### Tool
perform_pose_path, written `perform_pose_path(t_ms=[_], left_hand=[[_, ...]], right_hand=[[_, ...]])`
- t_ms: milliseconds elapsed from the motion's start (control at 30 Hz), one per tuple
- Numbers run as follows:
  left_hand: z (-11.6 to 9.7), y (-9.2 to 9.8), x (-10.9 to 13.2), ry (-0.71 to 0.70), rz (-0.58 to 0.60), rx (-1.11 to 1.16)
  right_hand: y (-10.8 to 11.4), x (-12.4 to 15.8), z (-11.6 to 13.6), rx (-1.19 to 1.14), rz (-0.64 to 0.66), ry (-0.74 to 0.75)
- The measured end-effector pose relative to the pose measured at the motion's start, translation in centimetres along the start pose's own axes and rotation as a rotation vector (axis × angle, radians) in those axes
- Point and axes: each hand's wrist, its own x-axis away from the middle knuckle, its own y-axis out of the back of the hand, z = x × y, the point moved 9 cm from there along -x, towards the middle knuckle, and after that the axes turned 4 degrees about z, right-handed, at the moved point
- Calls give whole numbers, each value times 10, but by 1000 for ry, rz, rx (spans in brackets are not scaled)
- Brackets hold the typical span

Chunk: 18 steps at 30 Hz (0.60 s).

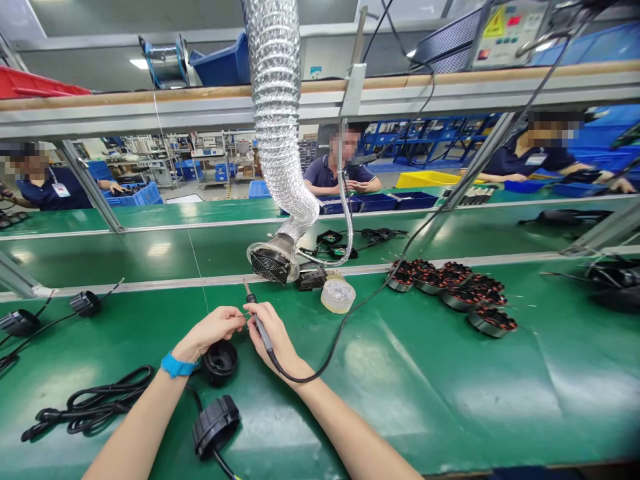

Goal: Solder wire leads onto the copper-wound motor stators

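Note:
My right hand [273, 340] is wrapped round a soldering iron [256, 313], tip pointing up and away, its black cord [350, 327] trailing right across the mat. My left hand [216, 329], with a blue wristband [177, 365], pinches something thin I cannot make out, close to the iron's shaft. Just under my left hand sits a round black housing [220, 362]. A second black round part [216, 423] with a cable lies nearer me between my forearms.
A silver flexible duct ends in a fan [271, 261] just beyond my hands, beside a tape roll [338, 294]. Several wound motor stators [453, 287] lie to the right. Black cables [95, 403] lie at left. Other people sit across the green benches.

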Motion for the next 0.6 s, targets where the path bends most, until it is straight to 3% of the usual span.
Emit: perform_pose_path(t_ms=[367,600], left_hand=[[17,13,-6,25,-40,64],[19,15,-7,30,-77,54]], right_hand=[[2,7,-28,-173,-120,-122],[-1,4,-37,-144,-242,-220]])
